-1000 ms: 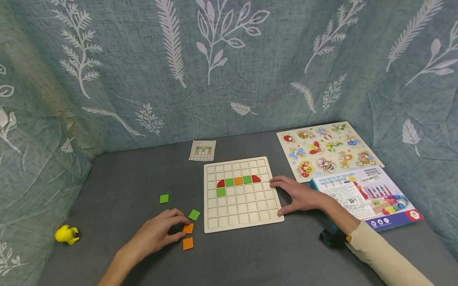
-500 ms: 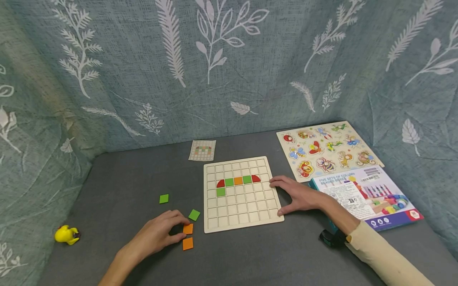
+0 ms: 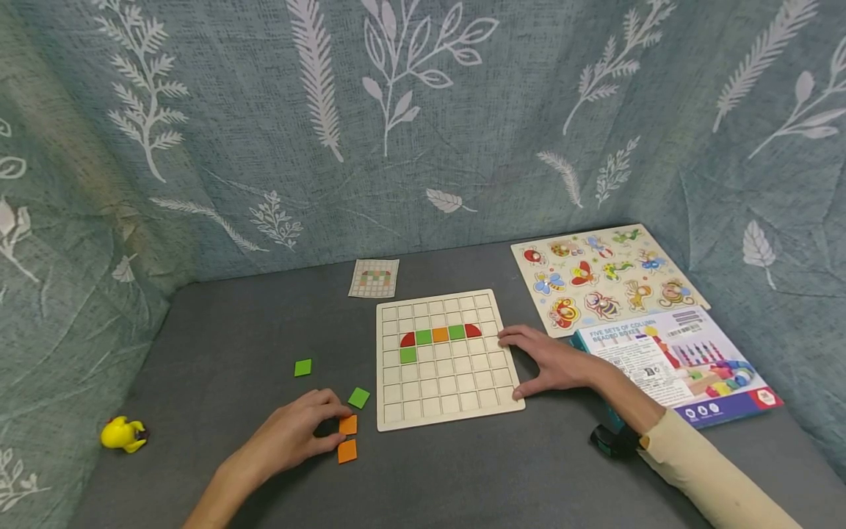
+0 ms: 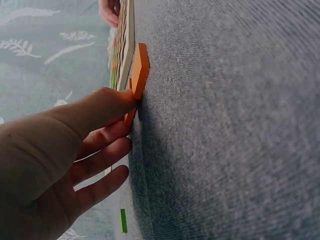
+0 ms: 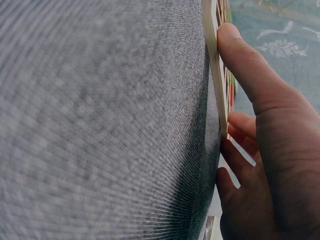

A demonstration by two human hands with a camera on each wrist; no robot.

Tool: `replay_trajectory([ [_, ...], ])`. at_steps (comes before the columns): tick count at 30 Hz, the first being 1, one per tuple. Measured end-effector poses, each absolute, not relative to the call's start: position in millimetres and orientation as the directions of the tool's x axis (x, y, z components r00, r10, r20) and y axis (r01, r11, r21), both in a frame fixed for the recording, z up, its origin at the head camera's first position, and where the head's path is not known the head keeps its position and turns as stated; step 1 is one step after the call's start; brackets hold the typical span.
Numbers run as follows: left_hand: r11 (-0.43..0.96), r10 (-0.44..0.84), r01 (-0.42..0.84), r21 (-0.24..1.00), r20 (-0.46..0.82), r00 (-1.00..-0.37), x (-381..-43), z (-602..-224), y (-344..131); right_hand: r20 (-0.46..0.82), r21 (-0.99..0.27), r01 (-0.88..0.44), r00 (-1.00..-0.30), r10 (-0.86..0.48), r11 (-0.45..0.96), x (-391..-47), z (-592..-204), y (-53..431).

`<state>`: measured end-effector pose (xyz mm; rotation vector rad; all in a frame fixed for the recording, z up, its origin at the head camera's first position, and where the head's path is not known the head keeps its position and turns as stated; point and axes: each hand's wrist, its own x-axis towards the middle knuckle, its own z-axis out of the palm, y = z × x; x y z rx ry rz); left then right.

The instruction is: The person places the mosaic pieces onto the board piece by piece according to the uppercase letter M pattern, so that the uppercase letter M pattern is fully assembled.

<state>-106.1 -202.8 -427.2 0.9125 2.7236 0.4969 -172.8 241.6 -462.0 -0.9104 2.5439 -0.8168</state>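
Observation:
My left hand [image 3: 297, 433] pinches an orange square tile [image 3: 349, 424] between thumb and index finger on the dark table. In the left wrist view that orange tile [image 4: 129, 118] is mostly hidden behind the thumb. Just in front of it lies a second orange tile [image 3: 347, 451]; beyond it sits a green tile [image 3: 359, 397]. Beside these is a wooden grid board [image 3: 456, 382], bearing a row of red, green and orange pieces with one green square below its left end. My right hand [image 3: 551, 362] rests spread against the board's right edge, thumb at the near corner.
Another green tile [image 3: 302, 367] lies farther left, and a yellow toy [image 3: 123, 434] at far left. Behind the board is a small pattern card [image 3: 374, 278]. An insect puzzle board [image 3: 611, 272] and a printed box [image 3: 681, 367] occupy the right, with a black object [image 3: 615, 442] by the right wrist.
My left fingers have shifted very slightly, and the orange tile at their tips has moved a touch rightward. The right hand and the grid board stay where they were.

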Motion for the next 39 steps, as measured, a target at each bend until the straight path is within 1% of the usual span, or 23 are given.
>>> replay_trajectory([
  [4, 0.756, 0.606, 0.529, 0.385, -0.11, -0.787, -106, -427, -202, -0.103, -0.608, -0.473, -0.749, -0.655, 0.637, -173, -461, 242],
  [11, 0.748, 0.616, 0.536, 0.393, -0.107, -0.781, -107, -425, -201, -0.106, -0.607, -0.47, -0.751, -0.652, 0.64, -173, -460, 241],
  [19, 0.718, 0.623, 0.56, 0.413, -0.024, -0.782, -108, -423, -198, -0.109, -0.61, -0.466, -0.753, -0.649, 0.642, -173, -460, 241],
  [28, 0.716, 0.607, 0.59, 0.372, 0.086, -0.79, -113, -426, -191, -0.105, -0.61, -0.47, -0.751, -0.652, 0.638, -173, -460, 242],
  [32, 0.713, 0.61, 0.603, 0.358, 0.106, -0.785, -113, -427, -190, -0.101, -0.613, -0.469, -0.751, -0.653, 0.635, -173, -460, 241],
  [39, 0.727, 0.595, 0.592, 0.349, 0.112, -0.796, -114, -428, -185, -0.102, -0.61, -0.473, -0.749, -0.655, 0.636, -172, -462, 241],
])
